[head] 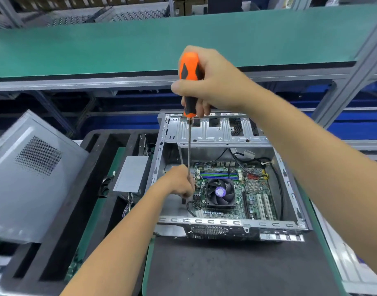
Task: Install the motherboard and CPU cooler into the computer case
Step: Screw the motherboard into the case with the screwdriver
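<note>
Over case (290,184): R hand (213,82) grips screwdriver (189,82) upright; L hand (181,182) pinches shaft.

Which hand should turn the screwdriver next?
Right hand: it already grips the orange-and-black screwdriver handle from above. Left hand pinches the shaft low by the green motherboard, steadying the tip.

Long green-topped shelf (119,43) w/ grey aluminium frame across the back; blue bins (354,122) under it; grey roller racks (119,17) beyond, top edge.
</note>
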The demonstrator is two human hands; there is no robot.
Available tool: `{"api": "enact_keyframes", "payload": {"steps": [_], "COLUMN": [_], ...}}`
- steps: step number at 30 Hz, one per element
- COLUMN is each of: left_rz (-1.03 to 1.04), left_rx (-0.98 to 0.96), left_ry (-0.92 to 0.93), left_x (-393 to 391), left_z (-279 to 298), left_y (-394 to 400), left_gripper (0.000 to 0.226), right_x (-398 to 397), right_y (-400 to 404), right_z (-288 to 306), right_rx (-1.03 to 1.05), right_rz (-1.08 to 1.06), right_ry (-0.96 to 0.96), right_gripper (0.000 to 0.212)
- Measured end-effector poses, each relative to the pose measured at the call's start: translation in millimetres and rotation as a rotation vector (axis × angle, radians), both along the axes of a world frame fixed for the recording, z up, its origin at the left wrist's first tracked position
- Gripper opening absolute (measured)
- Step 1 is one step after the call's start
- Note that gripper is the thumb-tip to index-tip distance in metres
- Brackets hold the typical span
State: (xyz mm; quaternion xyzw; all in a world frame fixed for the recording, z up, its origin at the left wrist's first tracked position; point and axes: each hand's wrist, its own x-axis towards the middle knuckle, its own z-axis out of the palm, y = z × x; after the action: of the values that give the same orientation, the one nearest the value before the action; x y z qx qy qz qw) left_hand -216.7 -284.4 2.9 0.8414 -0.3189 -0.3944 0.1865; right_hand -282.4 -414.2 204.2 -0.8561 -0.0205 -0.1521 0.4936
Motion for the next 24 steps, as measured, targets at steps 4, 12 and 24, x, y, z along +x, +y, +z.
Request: {"api": "enact_keyframes", "payload": {"steps": [4,12,24], "left_rz": [-0.063,-0.144,-0.279], "left_rx": [0.060,0.073,0.097], "left_ry": [0.080,0.048,0.018], "left_x": [-16,-25,-23], "left_z": [-3,-16,-20], "left_y": [4,5,10], "left_gripper": [0.012,0.009,0.008], "right_x": [0,1,-7], "right_y": [0,4,4], "right_z": [-4,-26,-29], "right_rx": [-0.020,-0.008,0.026], "right_rz": [0.085,0.157,0.116], "right_ry": [0.088,0.167,0.154], "right_gripper": [0.027,0.029,0.029]}}
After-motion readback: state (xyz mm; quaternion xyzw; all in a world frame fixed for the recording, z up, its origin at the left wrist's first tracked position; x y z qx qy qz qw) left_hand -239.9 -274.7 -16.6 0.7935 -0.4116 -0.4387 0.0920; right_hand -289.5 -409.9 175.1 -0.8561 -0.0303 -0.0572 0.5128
